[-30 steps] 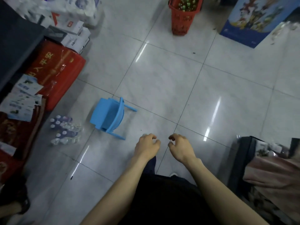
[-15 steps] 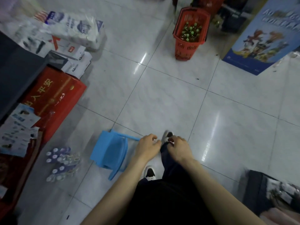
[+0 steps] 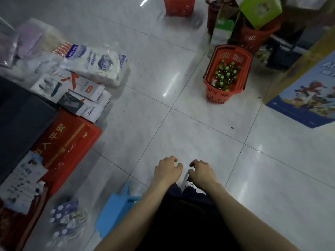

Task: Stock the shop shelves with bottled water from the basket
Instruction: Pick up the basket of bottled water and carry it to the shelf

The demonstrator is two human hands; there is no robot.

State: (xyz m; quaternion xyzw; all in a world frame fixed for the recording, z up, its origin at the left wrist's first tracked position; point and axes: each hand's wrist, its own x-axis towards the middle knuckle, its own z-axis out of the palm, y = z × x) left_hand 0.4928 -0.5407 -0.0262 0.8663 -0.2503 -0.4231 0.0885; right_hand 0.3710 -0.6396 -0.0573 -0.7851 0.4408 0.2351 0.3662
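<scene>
**Basket nearer, stool dropped back**

Since half a second ago, the red plastic mesh basket [image 3: 217, 96] has come lower in the frame and is seen larger, now upper right of centre. The pale blue plastic stool [image 3: 114, 212] has slid to the bottom edge, left of the forearms.

Green-capped bottles [image 3: 225, 75] are stood upright inside the basket. The basket is set on the glossy white tiled floor [image 3: 181, 124], well apart from both hands.

The left hand [image 3: 167, 170] and right hand [image 3: 201, 172] are held side by side at lower centre, knuckles up. Fingers are loosely curled and nothing is gripped; the fingertips are near each other but apart.

A shrink-wrapped pack of white-capped clear bottles [image 3: 67, 220] is noted at lower left, near the stool. A red carton with gold characters [image 3: 68, 140] lies at left, and a white plastic-wrapped tissue pack [image 3: 101, 67] at upper left. Some motion blur is recorded at the frame edges.
</scene>
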